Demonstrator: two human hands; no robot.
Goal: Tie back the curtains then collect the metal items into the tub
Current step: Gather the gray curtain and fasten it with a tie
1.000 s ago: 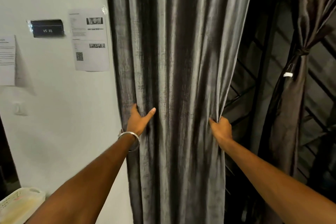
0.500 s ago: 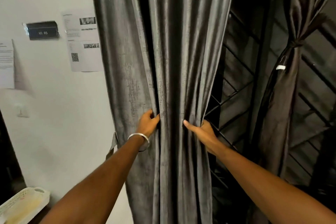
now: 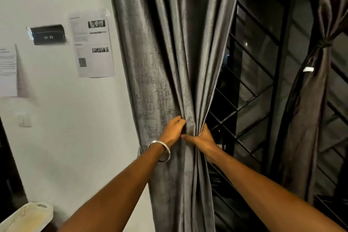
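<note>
A grey curtain (image 3: 169, 52) hangs in front of me, bunched into tight folds at waist height. My left hand (image 3: 174, 131), with a silver bangle on the wrist, grips the folds from the left. My right hand (image 3: 203, 140) grips them from the right, its thumb lying across the front and touching the left hand. A second, darker curtain (image 3: 308, 118) hangs at the right, gathered by a tie (image 3: 324, 43) high up. A pale plastic tub (image 3: 26, 216) shows at the bottom left corner.
A white wall (image 3: 75, 137) at the left carries taped papers (image 3: 91, 43), a small black sign (image 3: 48, 34) and a light switch (image 3: 24, 120). Behind the curtains a dark window with a black metal grille (image 3: 250, 103) fills the right half.
My right hand has drawn the curtain's right edge leftward until both hands meet, squeezing the spread fabric into a narrow bunch. More of the grille is uncovered.
</note>
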